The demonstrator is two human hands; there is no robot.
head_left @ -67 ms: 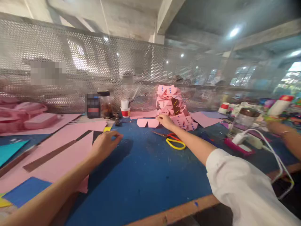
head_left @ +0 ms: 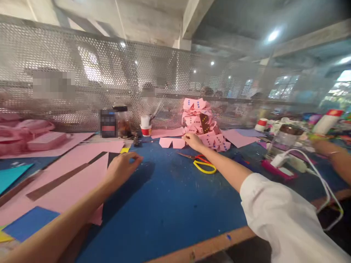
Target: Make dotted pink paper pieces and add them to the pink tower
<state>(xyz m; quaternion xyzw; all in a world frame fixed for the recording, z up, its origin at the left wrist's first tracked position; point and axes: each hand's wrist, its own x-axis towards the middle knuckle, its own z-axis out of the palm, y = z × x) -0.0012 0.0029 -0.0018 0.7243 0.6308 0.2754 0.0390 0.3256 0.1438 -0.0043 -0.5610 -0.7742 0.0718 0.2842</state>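
My right hand (head_left: 192,141) reaches to the far side of the blue table, its fingers pinched on the right end of a pink paper cutout (head_left: 172,143) with a notch in its lower edge. Just behind and beside it rises a heap of pink paper pieces (head_left: 197,120) dotted with small blue and dark squares. Scissors (head_left: 205,167) with red and yellow handles lie under my right forearm. Over the right edge of the pink sheets (head_left: 79,179), my left hand (head_left: 124,166) hovers with loosely bent fingers, thumb and forefinger apart, nothing visible in it.
Behind the table (head_left: 175,204) stands a perforated metal screen (head_left: 109,73). Along it are a paper cup (head_left: 146,128) and a dark-lidded jar (head_left: 126,124). To the right lie a glass jar (head_left: 283,140), white cable (head_left: 326,182) and another person's arm (head_left: 336,157).
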